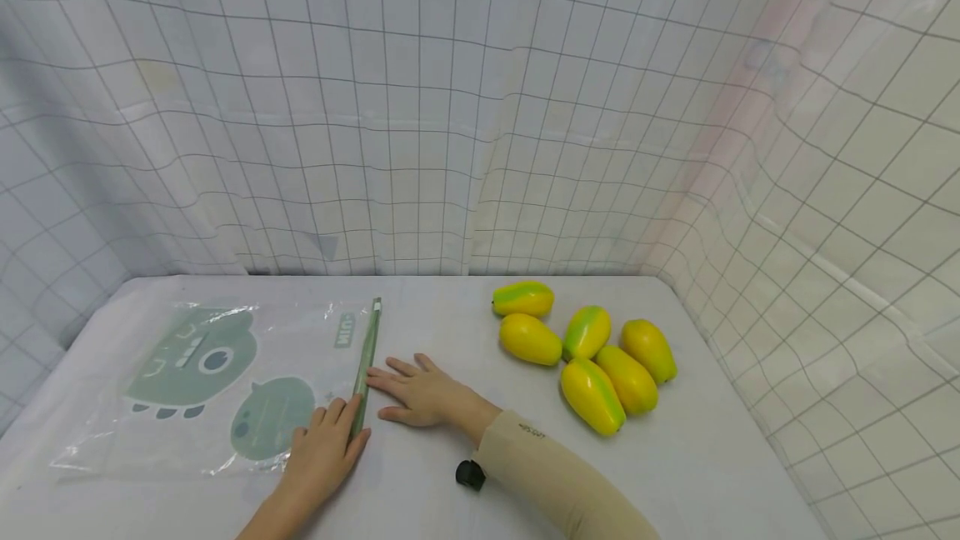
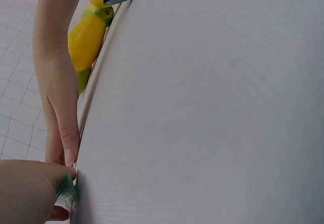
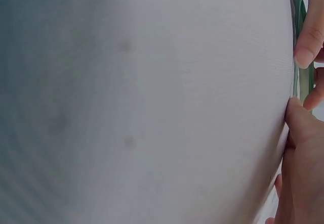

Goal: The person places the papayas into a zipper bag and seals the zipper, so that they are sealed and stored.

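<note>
A clear plastic zip bag [image 1: 300, 352] printed with green cartoon creatures lies flat on the left of the table. Along its right side runs a green zip edge [image 1: 369, 342] with a small white end piece at the top. My left hand [image 1: 322, 450] holds the lower part of this edge, fingers over the bag side and thumb on the opposite side; green material shows between thumb and finger in the left wrist view. Spread flat on the white cloth, my right hand [image 1: 424, 394] touches the middle of the edge with its fingertips.
Several yellow-green papayas [image 1: 592, 390] lie grouped at the right of the table [image 1: 720, 457]. A small black object [image 1: 470, 475] sits by the right sleeve [image 1: 555, 473]. Checked white curtains [image 1: 420, 107] enclose the back and sides.
</note>
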### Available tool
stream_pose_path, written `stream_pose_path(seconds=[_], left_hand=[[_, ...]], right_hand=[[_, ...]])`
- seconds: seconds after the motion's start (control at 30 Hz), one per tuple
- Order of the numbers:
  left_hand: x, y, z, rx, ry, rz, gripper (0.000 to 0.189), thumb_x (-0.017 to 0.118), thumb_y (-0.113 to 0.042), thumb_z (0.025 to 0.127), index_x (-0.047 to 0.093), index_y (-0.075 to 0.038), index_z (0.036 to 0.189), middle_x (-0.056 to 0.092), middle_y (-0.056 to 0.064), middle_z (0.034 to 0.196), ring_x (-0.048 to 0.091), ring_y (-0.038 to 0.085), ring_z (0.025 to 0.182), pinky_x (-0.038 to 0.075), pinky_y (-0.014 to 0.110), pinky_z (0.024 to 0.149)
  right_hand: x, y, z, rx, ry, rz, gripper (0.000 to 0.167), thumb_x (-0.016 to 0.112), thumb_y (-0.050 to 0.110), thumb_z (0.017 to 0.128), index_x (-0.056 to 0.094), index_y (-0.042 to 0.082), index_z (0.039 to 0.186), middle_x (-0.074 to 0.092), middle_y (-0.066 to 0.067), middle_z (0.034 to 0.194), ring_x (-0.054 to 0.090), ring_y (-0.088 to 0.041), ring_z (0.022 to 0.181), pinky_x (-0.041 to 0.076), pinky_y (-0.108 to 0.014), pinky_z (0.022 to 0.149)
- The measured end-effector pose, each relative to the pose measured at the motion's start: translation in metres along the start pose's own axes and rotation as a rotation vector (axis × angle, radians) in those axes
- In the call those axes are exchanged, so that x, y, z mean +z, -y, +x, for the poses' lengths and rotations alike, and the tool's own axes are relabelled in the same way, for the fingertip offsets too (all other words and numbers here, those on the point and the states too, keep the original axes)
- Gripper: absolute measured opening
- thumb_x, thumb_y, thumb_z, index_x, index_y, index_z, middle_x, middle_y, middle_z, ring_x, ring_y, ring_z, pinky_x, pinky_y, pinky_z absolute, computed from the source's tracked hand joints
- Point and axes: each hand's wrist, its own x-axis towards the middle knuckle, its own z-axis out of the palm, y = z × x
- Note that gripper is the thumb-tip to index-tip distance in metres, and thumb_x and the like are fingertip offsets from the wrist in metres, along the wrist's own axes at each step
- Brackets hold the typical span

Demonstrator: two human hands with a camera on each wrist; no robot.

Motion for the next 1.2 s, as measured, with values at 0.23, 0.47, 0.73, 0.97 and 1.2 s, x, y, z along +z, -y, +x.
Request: stream_pose_path(seconds=[0.23,0.47,0.73,0.97,1.2], left_hand=[[0.003,-0.002,-0.002,0.025,-0.054,-0.031,0.049,0.068,-0.019,0.082,0.054,0.007,0.121,0.052,0.012,0.099,0.049,0.028,0.083,0.04,0.041,0.058],[0.005,-0.002,-0.004,0.041,-0.111,-0.092,0.048,0.068,-0.012,0.08,0.053,0.011,0.12,0.051,0.012,0.094,0.049,0.026,0.08,0.037,0.037,0.058],[0.01,0.001,-0.003,0.157,-0.319,-0.198,0.045,0.072,0.006,0.069,0.058,0.012,0.112,0.047,0.004,0.078,0.041,0.012,0.062,0.034,0.027,0.052],[0.014,0.002,-0.005,0.158,-0.37,-0.197,0.043,0.071,0.007,0.068,0.058,0.015,0.109,0.043,0.004,0.074,0.037,0.009,0.056,0.034,0.026,0.047],[0.014,0.001,-0.008,0.093,-0.375,-0.225,0.055,0.071,0.006,0.071,0.047,0.022,0.117,0.042,0.01,0.081,0.041,0.015,0.066,0.039,0.033,0.056]], right_hand=[[0.002,-0.001,0.002,0.0,-0.008,0.001,0.059,0.024,0.055,0.094,0.01,0.033,0.147,0.006,0.02,0.15,0.005,-0.007,0.138,0.009,-0.042,0.112],[0.0,0.001,0.001,0.005,-0.011,-0.007,0.059,0.024,0.056,0.094,0.009,0.034,0.147,0.007,0.02,0.15,0.007,-0.007,0.138,0.011,-0.043,0.111],[0.0,0.001,0.0,0.011,-0.014,-0.014,0.059,0.024,0.056,0.094,0.011,0.035,0.147,0.009,0.02,0.15,0.008,-0.008,0.138,0.01,-0.043,0.111],[0.001,0.0,0.0,0.009,-0.029,-0.027,0.058,0.024,0.057,0.093,0.013,0.035,0.146,0.011,0.019,0.15,0.01,-0.008,0.138,0.012,-0.044,0.111],[0.001,-0.001,0.0,0.006,-0.035,-0.018,0.058,0.025,0.056,0.093,0.014,0.034,0.146,0.012,0.018,0.15,0.01,-0.008,0.138,0.012,-0.044,0.111]])
